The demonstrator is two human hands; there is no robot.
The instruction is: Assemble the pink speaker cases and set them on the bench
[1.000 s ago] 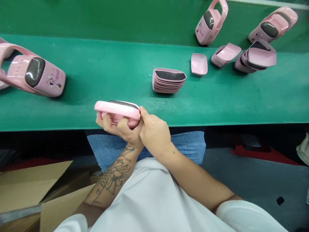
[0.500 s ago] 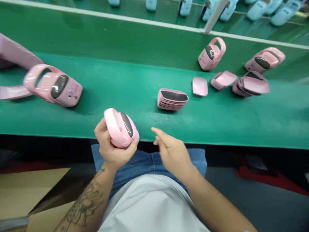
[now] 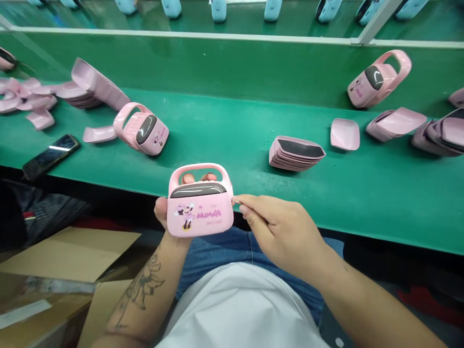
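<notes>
My left hand is closed around a pink handled case with a dark glossy strip and a Minnie print on its front. The case is upright above the table's near edge, its printed face towards me. Fingertips of that hand show through the handle opening. My right hand is closed in a pinch at the right side of the case; whatever thin thing the fingertips hold is too small to make out. To the right, beyond the hands, is a stack of pink curved panels with dark inner faces.
Another pink handled case stands at left, and one more at back right. A phone lies near loose pink panels. A single panel is at right. Below left is a cardboard box. Blue devices line the rear shelf.
The held case has turned so its printed front faces me. My right hand has closed in and now pinches at the case's right side. The view has shifted left.
</notes>
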